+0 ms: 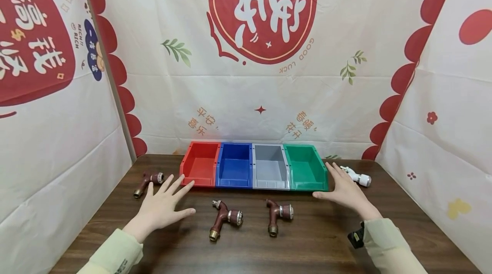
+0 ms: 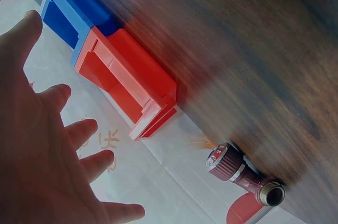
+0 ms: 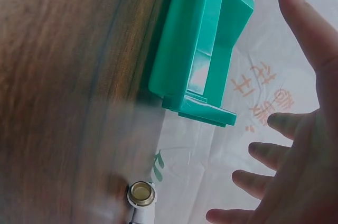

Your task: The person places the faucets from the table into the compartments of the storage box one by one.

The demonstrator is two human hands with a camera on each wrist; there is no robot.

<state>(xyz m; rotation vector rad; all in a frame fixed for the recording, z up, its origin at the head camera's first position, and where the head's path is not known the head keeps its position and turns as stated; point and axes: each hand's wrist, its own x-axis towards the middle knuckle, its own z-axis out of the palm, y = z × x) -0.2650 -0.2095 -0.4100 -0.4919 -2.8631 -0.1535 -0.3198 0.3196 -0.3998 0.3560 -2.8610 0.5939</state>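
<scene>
My left hand (image 1: 161, 207) is spread with straight fingers and holds nothing, near the front left corner of the red bin (image 1: 199, 171). Just beyond its fingers, on the left, lies a brown tap (image 1: 147, 182) with a ribbed knob and a threaded brass end. My right hand (image 1: 344, 188), also spread and holding nothing, is beside the green bin (image 1: 306, 167). Partly behind that hand lies a white tap (image 1: 361, 178). Two more brown taps lie between the hands: one (image 1: 221, 218) nearer the left hand, the other (image 1: 274, 216) right of centre.
A blue bin (image 1: 235, 165) and a grey bin (image 1: 270, 166) stand between the red and green ones, all in one row at the back of the brown wooden table (image 1: 246, 257). Printed cloth (image 1: 265, 90) hangs behind the row and on both sides.
</scene>
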